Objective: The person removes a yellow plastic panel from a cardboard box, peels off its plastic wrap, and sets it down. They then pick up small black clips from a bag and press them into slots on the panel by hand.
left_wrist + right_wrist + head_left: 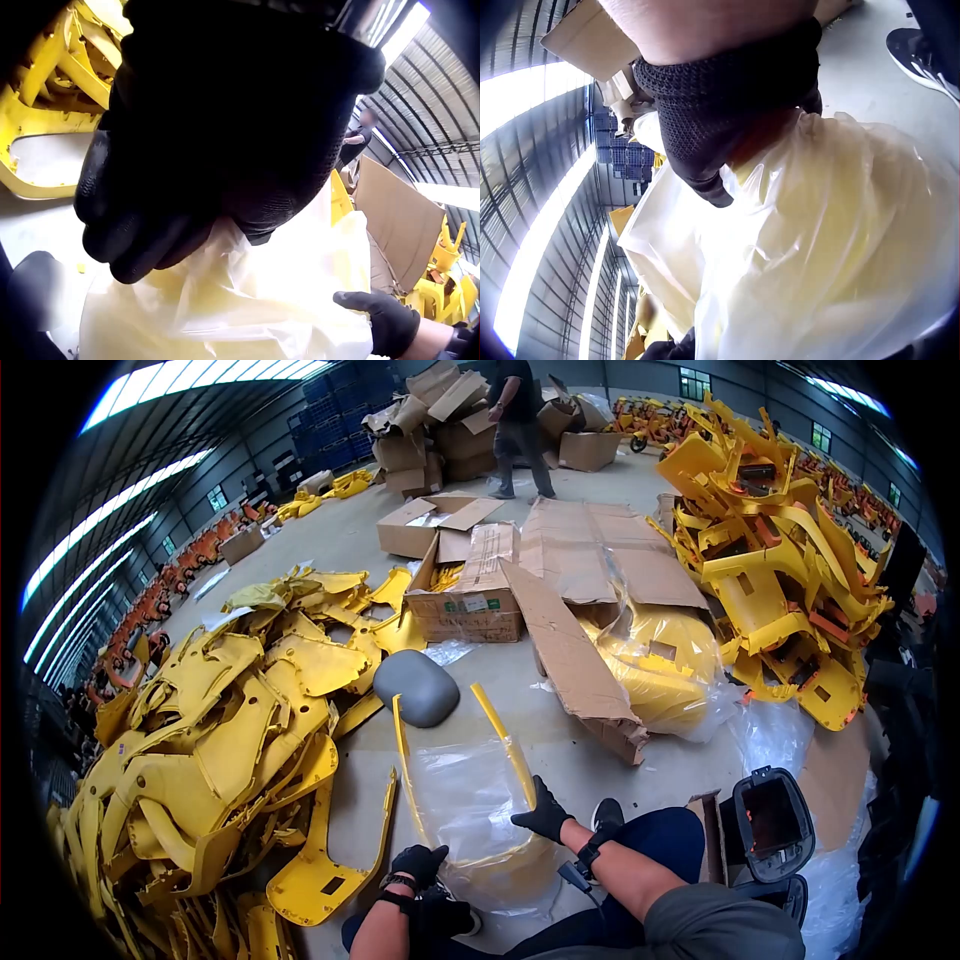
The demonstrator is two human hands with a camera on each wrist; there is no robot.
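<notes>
A clear plastic bag (465, 785) is pulled partway over a yellow U-shaped plastic panel (492, 710), whose two arms stick out of the bag on the far side. My black-gloved left hand (420, 865) pinches the bag at its near left side; bunched film shows under the thumb and curled fingers in the left wrist view. On the right side, my gloved right hand (543, 815) grips the bag along the panel's edge. Its thumb lies over the film (832, 217) in the right wrist view, while the other fingers are mostly hidden.
A heap of yellow panels (220, 730) lies at left, another pile (780, 570) at right. A grey rounded cover (417, 688) sits just beyond the bag. Cardboard boxes (465, 610) and bagged yellow parts (660, 665) stand ahead. A person (517, 425) is at the back.
</notes>
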